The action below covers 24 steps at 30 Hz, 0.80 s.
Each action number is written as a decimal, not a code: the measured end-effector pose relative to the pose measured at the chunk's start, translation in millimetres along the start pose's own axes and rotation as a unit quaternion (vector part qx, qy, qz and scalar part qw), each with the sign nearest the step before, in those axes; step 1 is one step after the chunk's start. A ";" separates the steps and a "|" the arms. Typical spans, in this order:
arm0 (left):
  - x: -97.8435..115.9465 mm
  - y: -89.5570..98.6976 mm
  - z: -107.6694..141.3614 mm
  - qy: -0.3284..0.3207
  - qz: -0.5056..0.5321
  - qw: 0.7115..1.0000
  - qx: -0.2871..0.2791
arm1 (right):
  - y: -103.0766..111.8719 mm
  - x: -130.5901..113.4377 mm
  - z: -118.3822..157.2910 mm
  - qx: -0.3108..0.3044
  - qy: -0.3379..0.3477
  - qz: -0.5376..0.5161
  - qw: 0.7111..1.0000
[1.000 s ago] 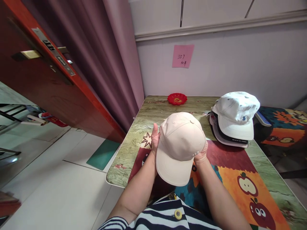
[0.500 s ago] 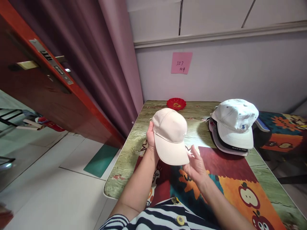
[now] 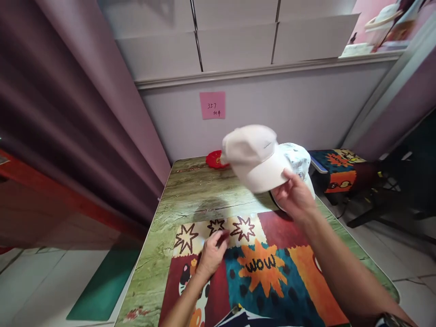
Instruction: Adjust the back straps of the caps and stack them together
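Note:
In the head view my right hand point(image 3: 295, 194) grips the brim of a cream baseball cap point(image 3: 252, 156), thumb on top. The cap is raised off the table, slightly blurred, with small dark lettering on its front. Behind it, partly hidden, a white cap point(image 3: 297, 159) sits on the stack at the table's right side. My left hand point(image 3: 214, 253) hovers low over the patterned mat point(image 3: 243, 277), its fingers loosely bent, thumb apart, holding nothing.
A red scalloped dish point(image 3: 214, 160) stands at the table's back edge, partly covered by the cream cap. A pink note point(image 3: 213, 105) is stuck to the wall. A purple curtain point(image 3: 112, 91) hangs at left, and a second patterned surface point(image 3: 340, 175) lies beyond the table's right edge.
My left hand has let go of the cream cap and dropped toward the mat. My right hand has lifted the cap by its brim toward the stack. The view has turned right.

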<state>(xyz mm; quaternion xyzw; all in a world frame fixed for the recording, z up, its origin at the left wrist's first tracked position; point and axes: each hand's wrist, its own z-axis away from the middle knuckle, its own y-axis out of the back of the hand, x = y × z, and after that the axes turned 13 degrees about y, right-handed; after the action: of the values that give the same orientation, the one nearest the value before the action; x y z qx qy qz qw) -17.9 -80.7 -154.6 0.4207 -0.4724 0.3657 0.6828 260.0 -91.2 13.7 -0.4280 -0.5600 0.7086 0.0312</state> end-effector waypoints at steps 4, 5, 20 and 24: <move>-9.3 -1.5 8.3 -0.069 -0.107 0.992 0.018 | -3.2 -48.3 -59.1 0.006 0.140 0.004 0.990; -7.6 -1.3 7.9 -0.074 -0.111 0.991 0.018 | 5.7 -53.9 -69.2 0.032 0.165 0.010 0.986; -4.1 -3.3 9.1 -0.088 -0.108 0.990 0.020 | 167.1 -13.0 -69.6 0.316 0.096 0.211 0.920; -2.7 -3.3 10.8 -0.091 -0.107 0.990 0.014 | 179.3 -15.6 -76.1 0.305 0.104 0.255 0.911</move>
<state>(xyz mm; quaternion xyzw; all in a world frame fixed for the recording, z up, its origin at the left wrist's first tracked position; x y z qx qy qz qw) -19.3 -92.1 -155.7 0.5100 -0.4794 0.2574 0.6662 396.7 -107.5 -125.0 -0.5977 -0.1816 0.7800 0.0366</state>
